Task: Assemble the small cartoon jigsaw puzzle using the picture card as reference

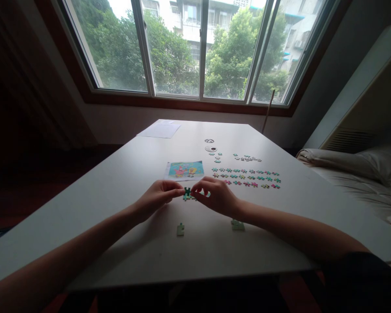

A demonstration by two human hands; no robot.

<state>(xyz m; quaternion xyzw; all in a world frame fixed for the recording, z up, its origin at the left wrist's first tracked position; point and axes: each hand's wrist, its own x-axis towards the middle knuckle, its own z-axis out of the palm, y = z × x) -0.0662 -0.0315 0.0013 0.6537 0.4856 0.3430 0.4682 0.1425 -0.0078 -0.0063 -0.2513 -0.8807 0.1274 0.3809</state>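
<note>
Between my fingertips, a dark green jigsaw piece (187,191) is held upright above the table. My left hand (161,194) pinches it at its left edge, and my right hand (217,195) has thumb and fingers closed at its right edge. Just below are some green puzzle pieces (185,198) on the table, partly hidden by my right hand. Behind my hands lies a picture card (185,170) with pink and yellow cartoon figures on blue. Nearer to me are a pale green corner piece (180,229) and another pale green piece (237,225).
Rows of loose puzzle pieces (247,177) lie right of the card on the white table (117,243). More pieces (247,159) and two round discs (210,149) sit behind them. A paper sheet (159,129) is at the far left. A padded couch (352,174) stands right.
</note>
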